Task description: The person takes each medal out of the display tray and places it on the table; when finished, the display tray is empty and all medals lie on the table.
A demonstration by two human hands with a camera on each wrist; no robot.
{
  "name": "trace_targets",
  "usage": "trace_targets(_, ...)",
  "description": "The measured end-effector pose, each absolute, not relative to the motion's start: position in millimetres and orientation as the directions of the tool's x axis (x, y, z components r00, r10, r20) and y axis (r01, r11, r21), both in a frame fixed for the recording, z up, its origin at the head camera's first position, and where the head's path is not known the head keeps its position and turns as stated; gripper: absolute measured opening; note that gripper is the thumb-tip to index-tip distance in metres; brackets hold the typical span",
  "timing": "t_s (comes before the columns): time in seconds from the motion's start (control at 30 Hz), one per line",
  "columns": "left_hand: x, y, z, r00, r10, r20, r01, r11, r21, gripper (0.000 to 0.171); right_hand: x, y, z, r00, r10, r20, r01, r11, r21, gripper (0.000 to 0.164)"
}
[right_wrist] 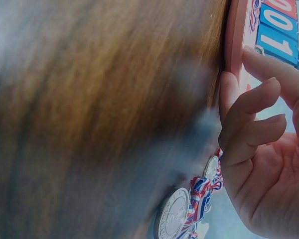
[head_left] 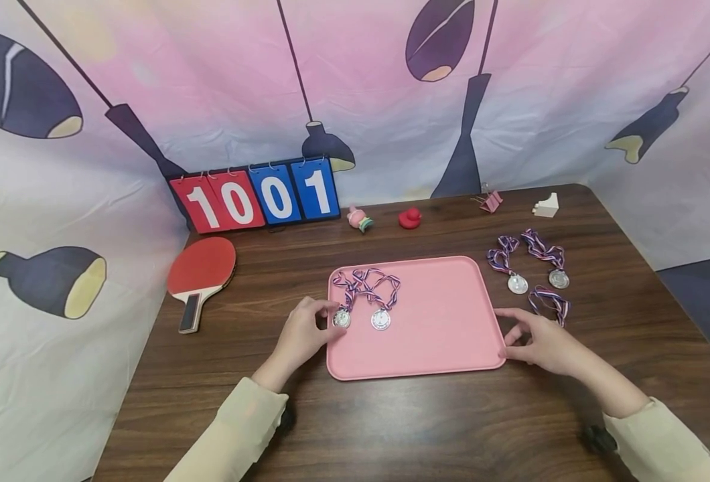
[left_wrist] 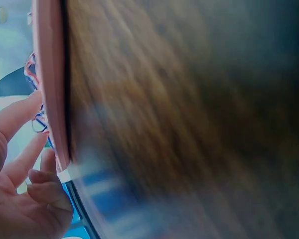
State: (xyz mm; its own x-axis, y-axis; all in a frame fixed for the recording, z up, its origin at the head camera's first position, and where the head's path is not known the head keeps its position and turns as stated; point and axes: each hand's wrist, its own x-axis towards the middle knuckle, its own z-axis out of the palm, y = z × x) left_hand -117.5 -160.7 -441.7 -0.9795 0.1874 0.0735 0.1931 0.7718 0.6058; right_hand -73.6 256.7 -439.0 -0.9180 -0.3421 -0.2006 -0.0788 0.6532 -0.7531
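Observation:
A pink tray (head_left: 439, 314) lies on the table between my two hands. My left hand (head_left: 303, 331) reaches over its left rim, thumb and index finger around a silver medal (head_left: 342, 318) with a striped ribbon, pinching at its edges. In the left wrist view the tray's rim (left_wrist: 52, 84) hides those fingertips. A second silver medal (head_left: 381, 320) lies flat beside it, its ribbon stretched toward the tray's far edge. My right hand (head_left: 538, 341) holds the tray's right rim with thumb and index finger, the other fingers bent beneath the palm.
Two silver medals (head_left: 518, 284) and a striped ribbon (head_left: 550, 301) lie right of the tray. Along the back stand a scoreboard (head_left: 258, 195), a pink figurine (head_left: 358, 218), a red duck (head_left: 410, 218), a binder clip (head_left: 490, 201) and a white block (head_left: 546, 205). A table-tennis paddle (head_left: 201, 268) lies left.

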Motion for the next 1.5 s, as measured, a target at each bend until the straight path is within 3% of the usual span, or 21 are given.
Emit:
trace_targets(0.3,-120.6,-155.8,-441.5,-0.991,0.134,0.02,0.124,0.845,0.52,0.041,-72.0,255.7,-440.6,-0.92,-0.344,-0.189,-0.085,0.644,-0.76,0.07)
trace_targets(0.57,-121.3,-157.5,-441.8,-0.99,0.134,0.039,0.136,0.858,0.495,0.037,-71.8,255.4,-439.4,-0.918,-0.344,-0.196,-0.078,0.641,-0.763,0.068)
trace_targets(0.8,-125.2,-157.4,-439.5,-0.982,0.172,0.076,0.186,0.833,0.522,0.028,-72.1,255.7,-439.3,-0.917,-0.35,-0.191,-0.084,0.638,-0.766,0.068)
trace_targets(1.3,-131.9,-164.4,-424.6,-0.963,0.259,-0.075,0.149,0.744,0.652,0.012,-70.9,255.5,-437.7,-0.917,-0.353,-0.186,-0.087,0.632,-0.77,0.068)
trace_targets(1.5,-130.8,-169.6,-410.7,-0.965,0.26,-0.018,0.177,0.707,0.685,0.012,-71.2,256.2,-437.4,-0.917,-0.349,-0.191,-0.081,0.635,-0.768,0.067)
